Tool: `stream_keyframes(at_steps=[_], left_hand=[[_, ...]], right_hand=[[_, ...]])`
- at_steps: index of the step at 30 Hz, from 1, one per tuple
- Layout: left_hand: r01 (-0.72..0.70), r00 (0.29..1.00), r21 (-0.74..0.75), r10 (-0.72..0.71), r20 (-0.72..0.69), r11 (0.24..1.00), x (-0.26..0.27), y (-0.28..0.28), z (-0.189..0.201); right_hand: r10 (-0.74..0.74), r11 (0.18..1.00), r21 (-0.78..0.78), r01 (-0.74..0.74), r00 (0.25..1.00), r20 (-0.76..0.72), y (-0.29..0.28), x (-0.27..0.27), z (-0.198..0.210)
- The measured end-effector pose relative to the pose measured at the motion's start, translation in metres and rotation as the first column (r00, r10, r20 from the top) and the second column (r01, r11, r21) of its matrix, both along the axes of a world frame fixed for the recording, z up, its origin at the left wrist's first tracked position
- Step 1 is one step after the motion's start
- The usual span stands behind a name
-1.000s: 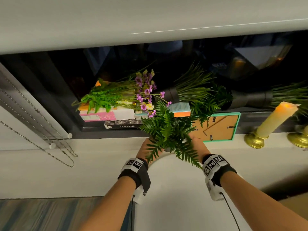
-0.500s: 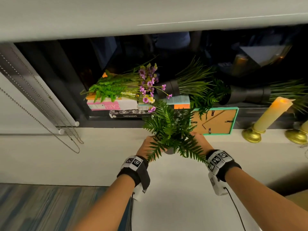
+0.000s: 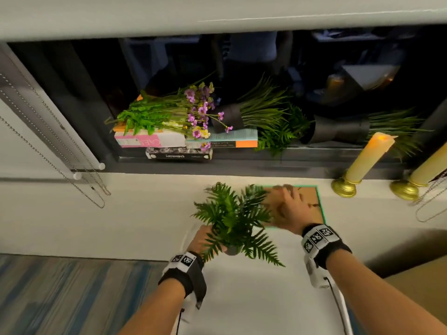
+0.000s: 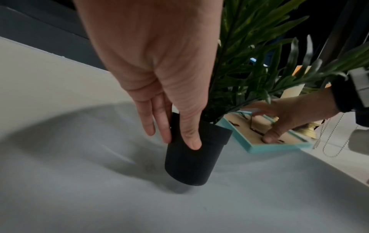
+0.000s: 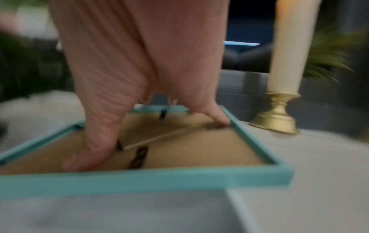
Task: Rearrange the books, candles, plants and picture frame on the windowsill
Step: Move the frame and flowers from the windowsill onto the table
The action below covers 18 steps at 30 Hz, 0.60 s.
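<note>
Fern pot down to one hand as we reach for the frame

Our left hand (image 4: 159,82) grips the black pot (image 4: 191,156) alone now, holding it low over the near sill (image 3: 145,213), fern (image 3: 232,213) upright inside. Our right hand (image 3: 287,209) has let go of it and gone right, fingers spread, pressing on the face-down picture frame (image 5: 159,179). That frame looks next to move. Far left, books (image 3: 150,139) carry flowers (image 3: 169,112); candles (image 3: 370,153) stand right.

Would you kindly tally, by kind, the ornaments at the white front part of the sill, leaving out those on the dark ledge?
Potted fern: 1
Picture frame: 1
Candles: 2
Total: 4
</note>
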<state>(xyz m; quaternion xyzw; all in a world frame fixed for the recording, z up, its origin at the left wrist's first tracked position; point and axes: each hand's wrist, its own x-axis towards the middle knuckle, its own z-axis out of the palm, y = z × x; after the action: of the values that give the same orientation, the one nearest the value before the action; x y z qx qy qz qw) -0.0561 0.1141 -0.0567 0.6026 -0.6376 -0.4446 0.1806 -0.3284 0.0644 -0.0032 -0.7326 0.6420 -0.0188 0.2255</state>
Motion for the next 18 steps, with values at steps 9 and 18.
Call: stream_keyframes(at_steps=[9, 18], left_hand=[[-0.142, 0.977, 0.019, 0.144, -0.159, 0.99, -0.019, 0.014, -0.016], [-0.109, 0.993, -0.008, 0.109, -0.053, 0.994, -0.014, 0.015, -0.011]], right_hand=[[0.059, 0.998, 0.011, -0.058, 0.941, -0.333, -0.02, -0.006, -0.021], [-0.073, 0.997, -0.034, 0.065, 0.934, -0.35, -0.035, -0.015, -0.015]])
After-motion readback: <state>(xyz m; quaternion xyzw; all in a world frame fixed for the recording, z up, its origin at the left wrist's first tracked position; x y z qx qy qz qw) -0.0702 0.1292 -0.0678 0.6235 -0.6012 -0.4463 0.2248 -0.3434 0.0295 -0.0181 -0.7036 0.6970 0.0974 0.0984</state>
